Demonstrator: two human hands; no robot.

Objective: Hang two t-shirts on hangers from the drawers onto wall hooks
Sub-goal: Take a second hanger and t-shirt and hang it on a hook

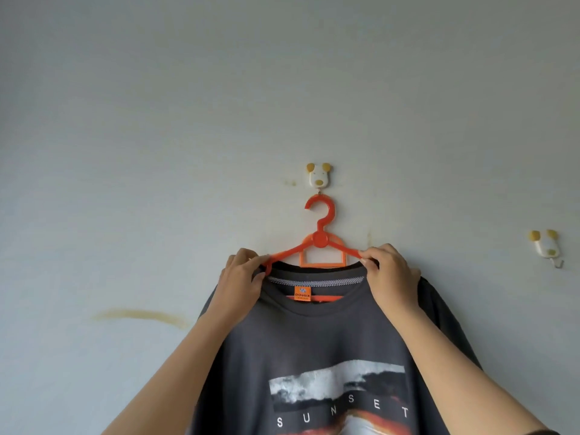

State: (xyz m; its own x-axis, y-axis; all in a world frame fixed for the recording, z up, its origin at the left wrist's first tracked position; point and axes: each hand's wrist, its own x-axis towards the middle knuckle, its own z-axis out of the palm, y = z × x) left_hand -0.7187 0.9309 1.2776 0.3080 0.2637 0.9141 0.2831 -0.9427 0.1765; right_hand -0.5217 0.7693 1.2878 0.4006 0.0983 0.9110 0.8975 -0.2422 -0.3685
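A dark grey t-shirt (pixel 310 337) with a "SUNSET" print hangs on an orange plastic hanger (pixel 320 238). The hanger's hook sits on the small metal hook under a white and yellow dog-shaped wall hook (pixel 319 175). My left hand (pixel 243 274) pinches the hanger's left arm and the shirt's collar edge. My right hand (pixel 387 271) pinches the hanger's right arm at the collar. Both forearms reach up from the bottom of the view and cover parts of the shirt's shoulders.
A second dog-shaped wall hook (pixel 547 244) is fixed lower on the right, with nothing on its metal hook. The pale wall (pixel 157 136) has a yellowish streak at the lower left.
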